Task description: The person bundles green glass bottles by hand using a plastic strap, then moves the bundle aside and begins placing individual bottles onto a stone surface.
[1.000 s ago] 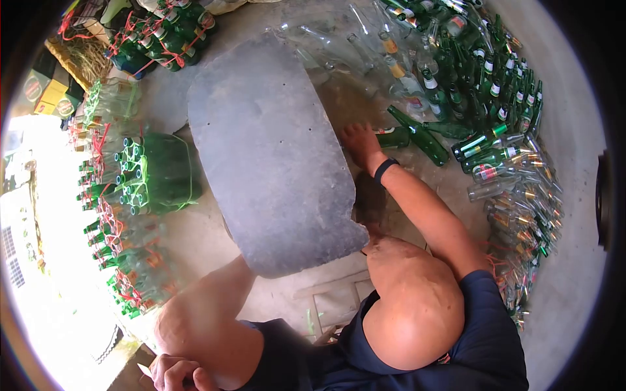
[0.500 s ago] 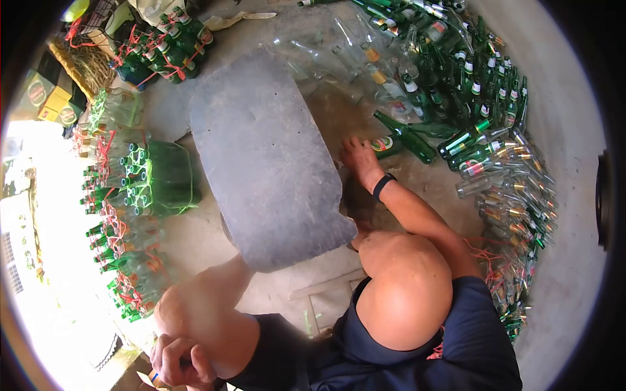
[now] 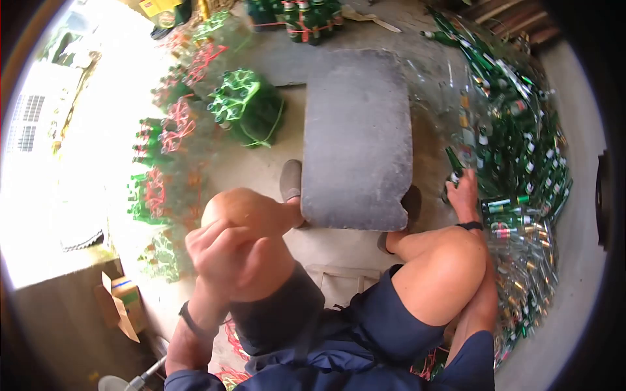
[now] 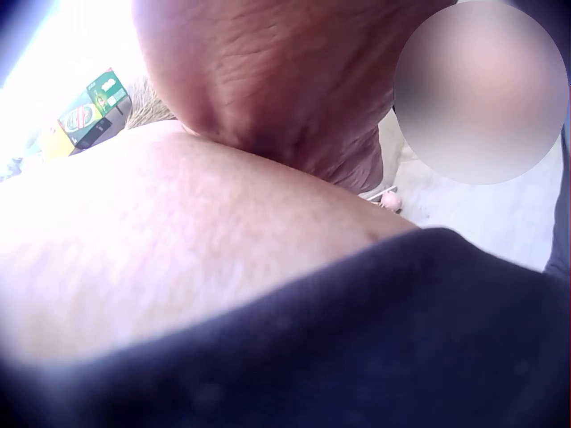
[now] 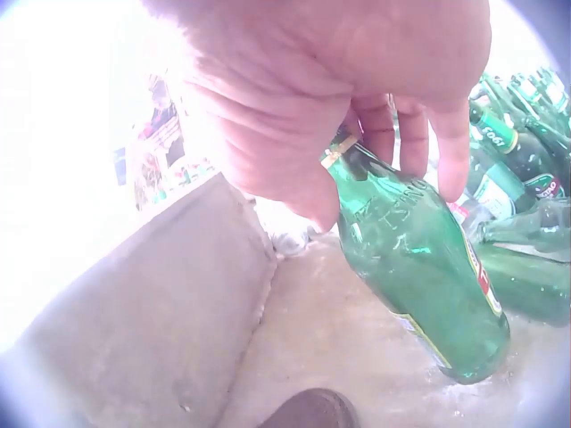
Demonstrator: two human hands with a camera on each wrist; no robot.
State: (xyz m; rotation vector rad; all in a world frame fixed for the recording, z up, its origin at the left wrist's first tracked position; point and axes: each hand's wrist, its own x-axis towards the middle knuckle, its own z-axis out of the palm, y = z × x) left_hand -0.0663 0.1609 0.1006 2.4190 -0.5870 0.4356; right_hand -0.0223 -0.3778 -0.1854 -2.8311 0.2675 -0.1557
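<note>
My right hand reaches down past the right knee and grips a green glass bottle near its neck. In the right wrist view the bottle tilts, with the neck up between thumb and fingers and the base low, close over the floor. A label shows along its side. My left hand is held by the left knee, fingers loosely curled, with nothing visible in it; it is slightly blurred. Between the legs stands a grey slab-topped block, left of the right hand.
Many loose green bottles and clear bottles are heaped on the right along the wall. Bottle bundles tied with string, one green, stand on the left. A cardboard box is at lower left. A shoe is beside the block.
The head view has turned, shifting the block rightward. My right hand has left the block's edge and now holds a bottle. My left hand has come further into view by the knee.
</note>
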